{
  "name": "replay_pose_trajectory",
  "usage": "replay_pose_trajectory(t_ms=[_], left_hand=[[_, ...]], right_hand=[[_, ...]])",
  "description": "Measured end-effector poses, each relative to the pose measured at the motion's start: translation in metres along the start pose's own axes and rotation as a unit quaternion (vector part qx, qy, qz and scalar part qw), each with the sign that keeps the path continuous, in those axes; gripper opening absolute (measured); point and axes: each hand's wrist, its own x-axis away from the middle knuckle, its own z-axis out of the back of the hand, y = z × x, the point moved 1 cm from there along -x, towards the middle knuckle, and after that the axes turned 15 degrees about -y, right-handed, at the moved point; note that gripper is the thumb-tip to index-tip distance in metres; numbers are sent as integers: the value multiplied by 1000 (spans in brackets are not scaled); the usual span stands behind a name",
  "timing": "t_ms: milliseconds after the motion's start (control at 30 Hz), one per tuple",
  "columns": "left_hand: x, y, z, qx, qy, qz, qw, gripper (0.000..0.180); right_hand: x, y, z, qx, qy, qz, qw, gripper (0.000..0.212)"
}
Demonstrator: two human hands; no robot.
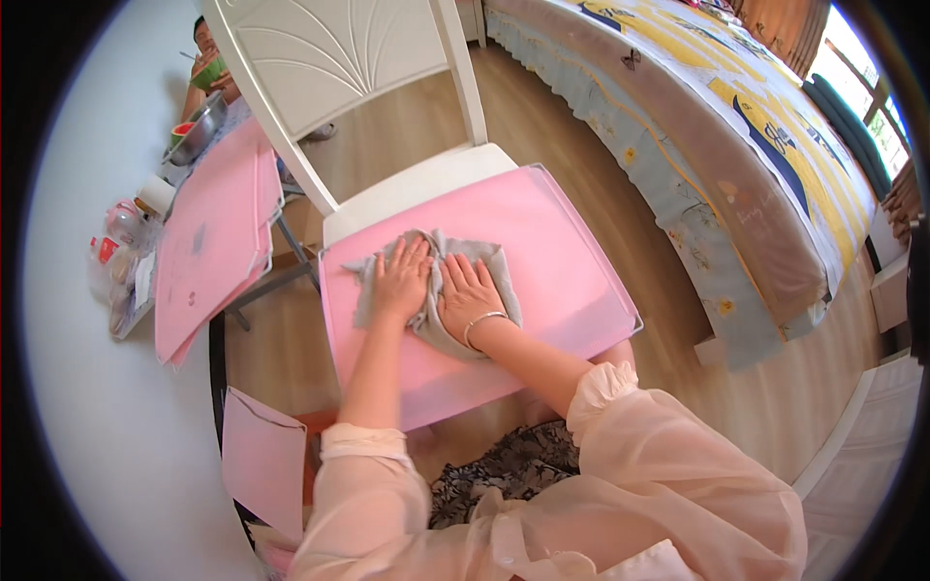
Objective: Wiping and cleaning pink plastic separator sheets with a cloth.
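A grey cloth (494, 266) lies crumpled on a flat pink panel (552, 252) with rounded corners and a pale edge. The panel rests across the seat of a white chair (426, 184) and reaches toward my lap. My left hand (400, 281) presses flat on the cloth's left part, fingers stretched forward. Beside it my right hand (467, 295), with a bangle at the wrist, also lies flat on the cloth, fingers extended. Neither hand grips anything. The cloth under both palms is hidden.
Similar pink panels (208, 242) sit on a table at the left, near a metal bowl (199, 131) and a pink kettle (126, 221). Another pink panel (263, 465) leans low at the left. A person (205, 68) sits beyond. A bed (717, 165) stands at the right.
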Motion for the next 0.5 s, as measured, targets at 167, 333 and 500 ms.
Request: replay_pose_trajectory(t_ms=[167,333,500], left_hand=[[10,2,4,14,8,-44,999,44],[12,12,8,4,15,-86,996,45],[5,17,5,-6,25,-103,994,45]], right_hand=[[-16,78,25,-77,40,-208,974,63],[-48,162,44,-91,62,-327,939,64],[-87,118,46,-17,38,-152,988,58]])
